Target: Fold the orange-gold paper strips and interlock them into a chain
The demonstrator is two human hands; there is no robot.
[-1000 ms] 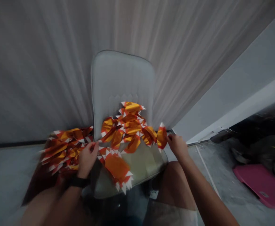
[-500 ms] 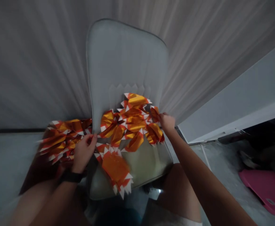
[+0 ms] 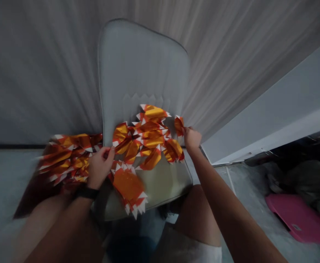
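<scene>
On the seat of a grey-green padded chair (image 3: 173,182) lies a loose heap of folded gold-and-orange foil papers (image 3: 151,133) with white pointed ends. My right hand (image 3: 192,138) pinches one folded foil paper (image 3: 179,126) by its lower right side, just right of the heap. My left hand (image 3: 101,164) is at the seat's left edge, thumb and fingertips together beside the heap's leftmost white tip; whether anything is between them is too blurred to make out. A flatter orange stack with jagged white ends (image 3: 128,184) rests at the front left of the seat.
More folded foil papers (image 3: 69,157) lie on a dark red surface (image 3: 30,193) left of the chair. Behind rises a pleated grey curtain (image 3: 53,65). A pale panel (image 3: 280,109) and a pink plastic object (image 3: 299,217) are at right, with dark cloth-like items (image 3: 308,186).
The view has shifted slightly, so the chair sits a little higher and further left. The foil paper in my right hand is further from the heap and more upright. My left hand stays near the seat's edge.
</scene>
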